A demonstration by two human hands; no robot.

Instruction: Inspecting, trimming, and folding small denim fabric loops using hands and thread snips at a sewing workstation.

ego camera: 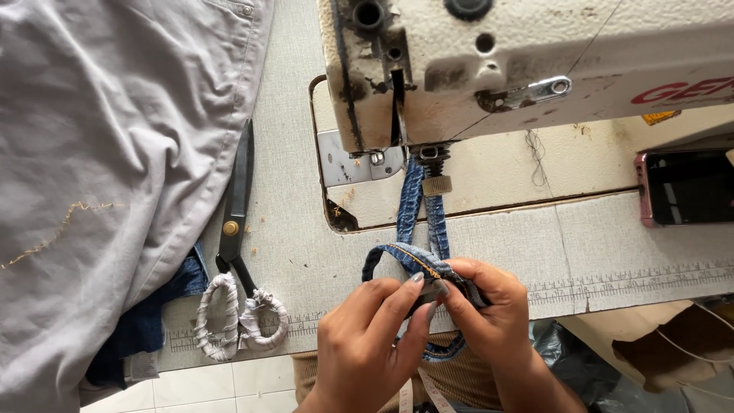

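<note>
A narrow blue denim strip with orange stitching runs from under the presser foot of a worn cream sewing machine down toward me, looping at the table's front edge. My left hand and my right hand meet at the loop's near end. Both pinch the folded denim between thumb and fingertips. A small grey tool shows between my fingers, mostly hidden.
Black scissors with cloth-wrapped handles lie left of the machine bed. A grey garment covers the table's left side, dark blue cloth under it. A pink-cased phone lies at the right. A printed ruler runs along the front edge.
</note>
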